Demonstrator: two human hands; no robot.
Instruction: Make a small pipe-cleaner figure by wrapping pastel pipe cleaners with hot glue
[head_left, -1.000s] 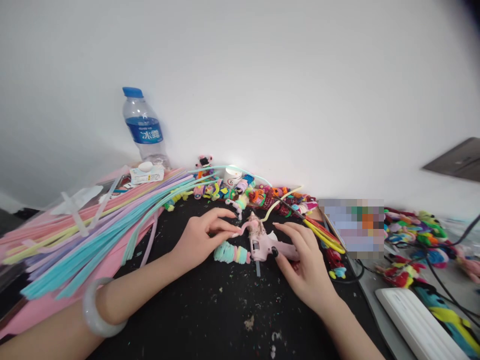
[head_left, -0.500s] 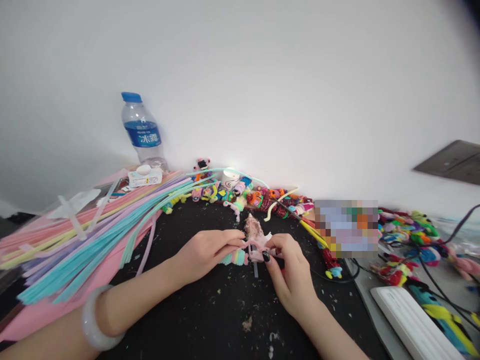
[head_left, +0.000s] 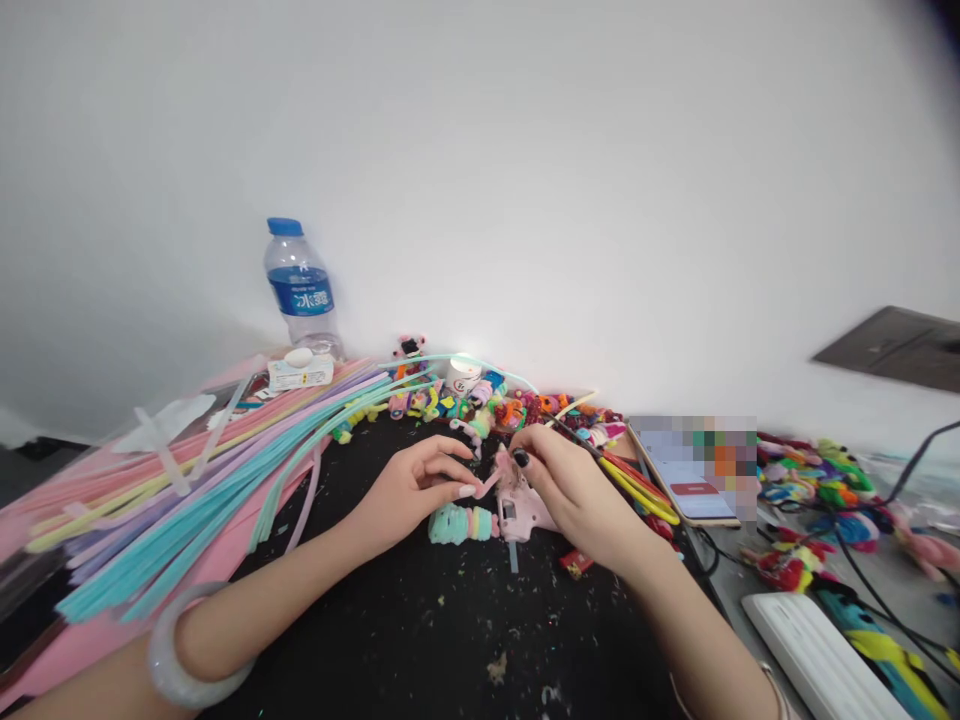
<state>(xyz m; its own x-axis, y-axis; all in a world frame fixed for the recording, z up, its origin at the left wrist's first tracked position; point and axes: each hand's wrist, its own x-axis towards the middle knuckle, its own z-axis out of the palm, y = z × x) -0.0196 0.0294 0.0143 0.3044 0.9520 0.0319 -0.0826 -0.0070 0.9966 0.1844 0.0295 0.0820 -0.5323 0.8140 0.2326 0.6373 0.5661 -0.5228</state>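
Note:
My left hand (head_left: pixel 420 495) pinches one end of a short pink pipe cleaner (head_left: pixel 489 486) between thumb and fingertips. Its other end runs up to the closed fingers of my right hand (head_left: pixel 574 490), beside the glue-crusted tip of a pink hot glue gun (head_left: pixel 516 510). The gun lies on the black table mat, a clear glue stick (head_left: pixel 514 556) poking out toward me. Just left of the gun rests a coiled pipe-cleaner piece (head_left: pixel 459 524) in mint, yellow and pink. My right hand covers part of the gun and its tip.
Long pastel pipe cleaners (head_left: pixel 225 490) fan out at the left. Behind them stands a water bottle (head_left: pixel 302 290). Small fuzzy figures (head_left: pixel 480 405) line the wall side. A phone (head_left: pixel 690 490), cables and a white power strip (head_left: pixel 810 650) lie at the right.
My right hand has moved up and slightly left to the glue gun's tip, uncovering the gun's body. My left hand has shifted slightly, uncovering the coiled piece. A small red packet now shows below my right hand.

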